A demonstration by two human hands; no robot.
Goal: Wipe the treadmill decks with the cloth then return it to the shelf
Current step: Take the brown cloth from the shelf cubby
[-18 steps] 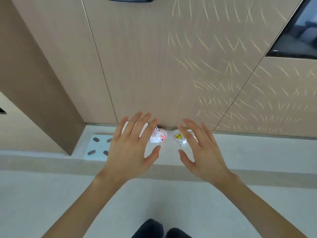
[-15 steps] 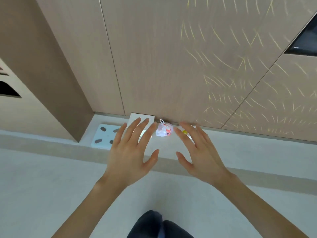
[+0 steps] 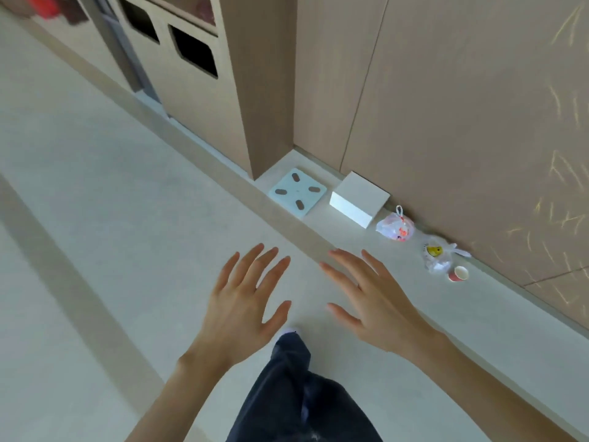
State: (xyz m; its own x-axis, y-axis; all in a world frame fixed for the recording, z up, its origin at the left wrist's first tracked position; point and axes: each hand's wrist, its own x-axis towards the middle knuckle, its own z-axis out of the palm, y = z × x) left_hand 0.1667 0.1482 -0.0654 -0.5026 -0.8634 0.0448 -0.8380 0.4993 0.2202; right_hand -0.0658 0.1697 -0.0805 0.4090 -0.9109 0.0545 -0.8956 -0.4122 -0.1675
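Pale floor (image 3: 95, 218) fills most of the view, with a darker beige strip (image 3: 204, 148) running along the foot of the wall. Wood-grain wall panels (image 3: 462, 106) take up the right and top, with thin streaks of light on them. Up on the left is a cabinet (image 3: 191, 100) with two dark cut-out openings in its front. Blurred red things sit at the top left corner; I can't tell what they are.

The person stands facing the floor. One leg in dark trousers (image 3: 296, 393) steps forward between the arms, and a white shoe tip (image 3: 288, 330) is just showing. Both forearms are bare and stretched out in front, palms down.

Left hand (image 3: 245, 301): fingers straight and spread, thumb out, holding nothing, over bare floor. Right hand (image 3: 373, 301): same, fingers spread and relaxed, holding nothing, over the edge of the beige strip. The hands are near each other but not touching, and neither touches any object.

Where the cloth is can't be told from this view, and nothing like it is in or near either hand.

A row of things lies against the wall foot, beyond the right hand and well apart from it:
- a white box (image 3: 358, 199)
- just left of it, a flat pale-blue bathroom scale (image 3: 298, 191) with four dark pads
- to the right of the box, a small knotted plastic bag (image 3: 395, 227) with red print
- then a second bag (image 3: 436, 256) with a yellow smiley face
- a small paper cup (image 3: 459, 273), upright with its mouth open, just beside that second bag
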